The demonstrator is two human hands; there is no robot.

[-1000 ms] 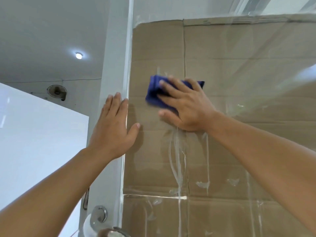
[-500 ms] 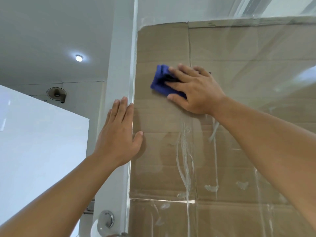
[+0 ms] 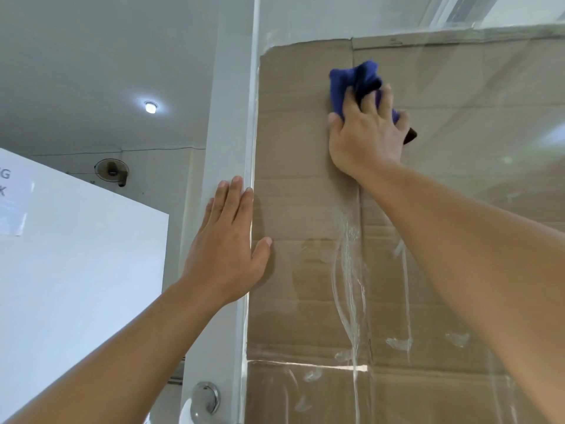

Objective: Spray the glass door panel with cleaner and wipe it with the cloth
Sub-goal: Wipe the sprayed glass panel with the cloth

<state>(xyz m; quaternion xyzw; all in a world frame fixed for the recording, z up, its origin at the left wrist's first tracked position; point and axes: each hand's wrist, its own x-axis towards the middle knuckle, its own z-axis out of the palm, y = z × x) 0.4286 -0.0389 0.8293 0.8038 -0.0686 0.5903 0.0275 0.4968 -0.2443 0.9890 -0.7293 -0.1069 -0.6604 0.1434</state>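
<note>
Head view: right hand (image 3: 368, 133) is pressing a crumpled blue cloth (image 3: 354, 82) against the clear glass door panel (image 3: 458, 185), fingers curling into the cloth and hiding its lower part. Left hand (image 3: 227, 240) is lying flat, fingers straight, on the white door frame (image 3: 226, 133). Brown cardboard (image 3: 299, 148) is showing behind the glass. Paper notice (image 3: 9, 203) is cut off; lettering unreadable.
</note>
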